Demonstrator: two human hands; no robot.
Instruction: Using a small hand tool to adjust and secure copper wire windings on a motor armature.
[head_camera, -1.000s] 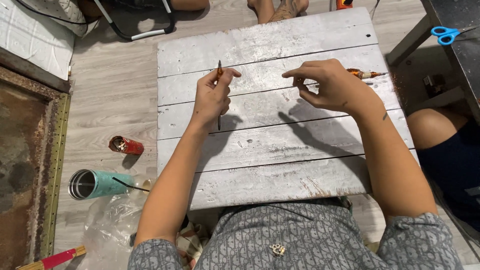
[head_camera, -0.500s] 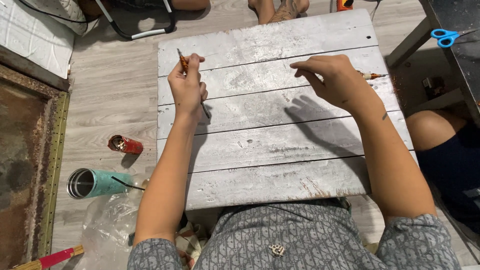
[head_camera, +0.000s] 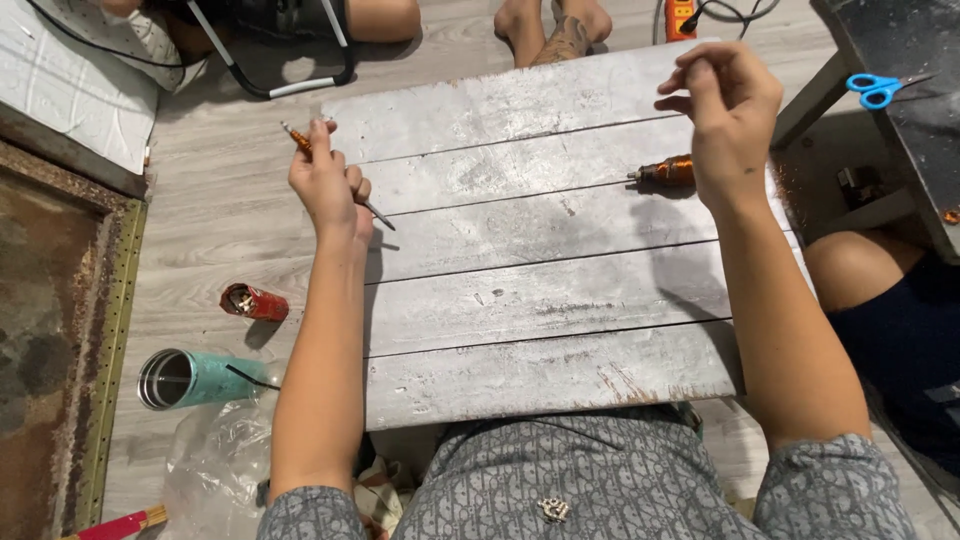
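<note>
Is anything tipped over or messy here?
Yes. A teal cup and a small red can lie on their sides on the floor, left of the grey plank board. Crumpled clear plastic sits beside them. Nothing looks spilled.

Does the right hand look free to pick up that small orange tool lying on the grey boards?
Probably yes: the right hand hovers just above the orange tool with bare board between them, though its fingers look pinched together.

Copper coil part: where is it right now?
In the head view the copper coil part lies on the grey plank board, upper right, just left of the right hand's wrist and far from the left hand.
</note>
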